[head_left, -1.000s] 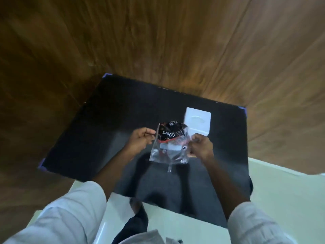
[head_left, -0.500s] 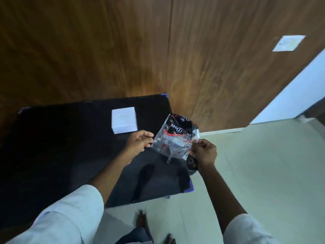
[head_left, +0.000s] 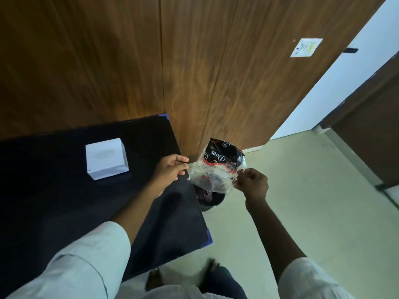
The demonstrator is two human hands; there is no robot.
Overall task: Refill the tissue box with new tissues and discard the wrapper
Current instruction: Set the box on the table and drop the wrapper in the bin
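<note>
My right hand pinches the near right edge of the wrapper, thumb and fingers closed on the clear plastic. The wrapper hangs slack and looks flat, its black printed end pointing toward twelve o'clock and its clear, labelled part toward me. It sits just past the right edge of the black table, at about one o'clock from the middle of my view, over the pale floor.

My left hand is at the wrapper's nine o'clock, loosely curled with the fingertips right at the plastic's left edge. I cannot tell whether they grip it or only touch it.

Directly under the wrapper, at its six o'clock, stands a dark bin on the floor, tucked against the table's edge; its mouth shows something dark inside, too dim to make out.

The white tissue box stands on the table at nine o'clock from my left hand, well apart from it, its top face showing an oval opening.

Behind everything runs a wood-panelled wall with a small paper notice stuck to it at two o'clock.
</note>
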